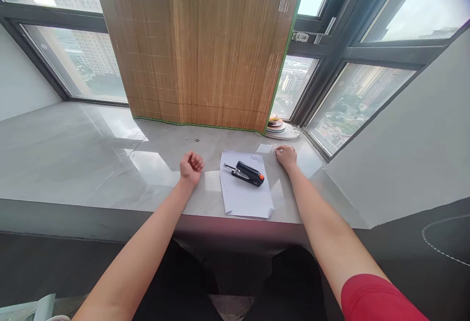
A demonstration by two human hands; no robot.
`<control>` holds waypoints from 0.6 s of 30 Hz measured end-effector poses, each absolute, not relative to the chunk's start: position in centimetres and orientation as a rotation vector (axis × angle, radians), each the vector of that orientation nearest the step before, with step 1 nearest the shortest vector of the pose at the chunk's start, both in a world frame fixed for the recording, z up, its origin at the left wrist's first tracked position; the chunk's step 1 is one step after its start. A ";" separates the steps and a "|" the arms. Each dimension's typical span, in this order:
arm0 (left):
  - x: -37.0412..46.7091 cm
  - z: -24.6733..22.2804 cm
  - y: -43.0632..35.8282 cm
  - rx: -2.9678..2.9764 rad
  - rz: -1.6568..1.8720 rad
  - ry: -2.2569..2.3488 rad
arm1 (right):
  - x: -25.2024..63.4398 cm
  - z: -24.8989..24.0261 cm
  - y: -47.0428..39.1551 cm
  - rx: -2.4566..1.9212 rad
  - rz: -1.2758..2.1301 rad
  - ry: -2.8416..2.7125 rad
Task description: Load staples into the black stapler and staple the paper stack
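Note:
A black stapler [247,173] with an orange patch lies on a stack of white paper [246,202] on the sill. Its upper arm is swung apart from the base, and a silver metal strip sticks out toward the left. Left of the paper, my left hand [191,167] rests on the sill, its fingers curled into a loose fist with nothing seen in it. My right hand [286,156] rests just right of the paper's far corner, fingers curled in and apart from the stapler. Small dark bits [197,140], perhaps staples, lie beyond my left hand.
A bamboo blind [205,52] with green edging hangs down to the back of the grey sill [91,154]. Stacked round plates or discs [277,127] stand by the window corner. A white wall [400,130] bounds the right side.

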State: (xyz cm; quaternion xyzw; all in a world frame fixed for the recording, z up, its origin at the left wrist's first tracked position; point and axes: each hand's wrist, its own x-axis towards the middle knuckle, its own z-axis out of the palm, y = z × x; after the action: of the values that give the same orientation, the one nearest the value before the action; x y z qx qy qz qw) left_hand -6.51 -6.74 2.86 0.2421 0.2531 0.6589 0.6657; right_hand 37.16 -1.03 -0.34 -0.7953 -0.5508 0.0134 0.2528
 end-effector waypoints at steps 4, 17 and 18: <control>-6.5 2.7 -6.6 0.579 1.478 0.575 | 37.9 0.1 -1.4 -2.197 0.056 -1.473; -6.3 2.4 -6.4 0.677 1.441 0.592 | 34.4 0.7 -0.6 -2.187 0.059 -2.048; -6.2 2.4 -6.4 0.680 1.436 0.596 | 34.7 0.7 -0.8 -2.202 0.051 -2.024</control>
State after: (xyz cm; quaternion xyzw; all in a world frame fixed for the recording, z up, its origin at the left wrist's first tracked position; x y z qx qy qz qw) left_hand -6.25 -6.40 2.43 0.3007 0.2634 0.6349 0.6611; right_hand 34.68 -0.80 0.72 -0.7340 -0.6748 0.0168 0.0753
